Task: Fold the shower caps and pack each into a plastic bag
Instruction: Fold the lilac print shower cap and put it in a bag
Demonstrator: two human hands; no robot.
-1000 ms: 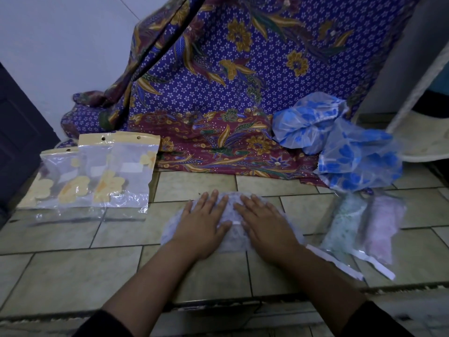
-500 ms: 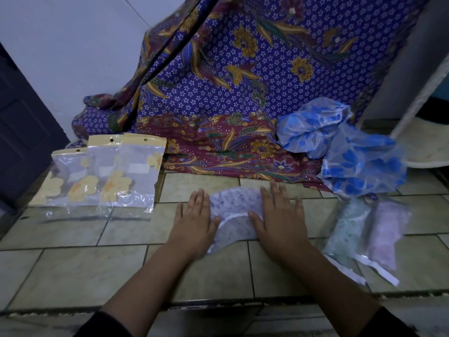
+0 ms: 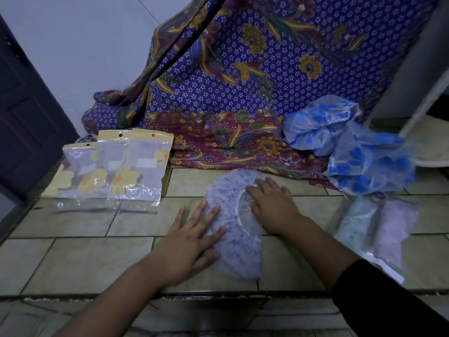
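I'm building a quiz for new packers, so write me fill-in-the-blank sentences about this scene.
1. The left hand and right hand lie flat on the pale purple shower cap on the tiled ___.
2. The empty plastic bags at left carry ___ flowers.
3. The loose shower caps beside the batik cloth have ___ flowers.
4. At right lie ___ packed bags.
Missing: floor; yellow; blue; two.
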